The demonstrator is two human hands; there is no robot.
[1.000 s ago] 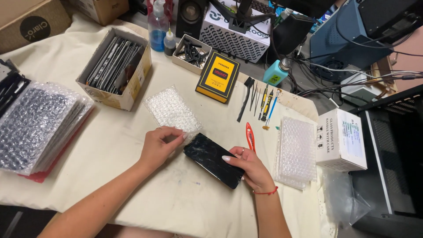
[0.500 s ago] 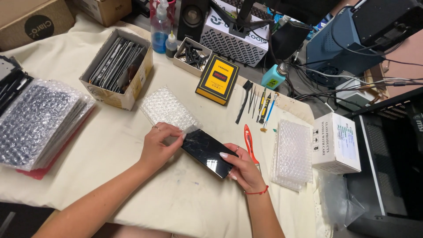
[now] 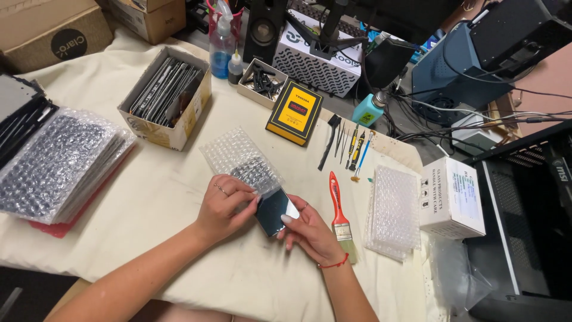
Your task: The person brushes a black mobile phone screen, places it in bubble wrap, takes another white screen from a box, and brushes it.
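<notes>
A flat black glossy panel (image 3: 275, 210), like a phone screen, lies half inside a clear bubble-wrap pouch (image 3: 237, 157) on the cream cloth. My left hand (image 3: 223, 203) pinches the pouch's open edge and the panel's left side. Fingers of my right hand (image 3: 307, 229) grip the panel's lower end; a red cord sits on that wrist. The part of the panel inside the pouch shows dark through the bubbles.
A red-handled brush (image 3: 337, 209) lies just right of my hands, then a stack of empty bubble pouches (image 3: 393, 210) and a white box (image 3: 451, 197). Left: filled pouches (image 3: 53, 164), an open carton of panels (image 3: 167, 98). Behind: yellow-black box (image 3: 294, 112), small tools (image 3: 348, 146), bottles, cables.
The black panel lay uncovered beside the pouch; now its upper half is inside the pouch. Both hands shifted up-left with it, and the view has moved closer.
</notes>
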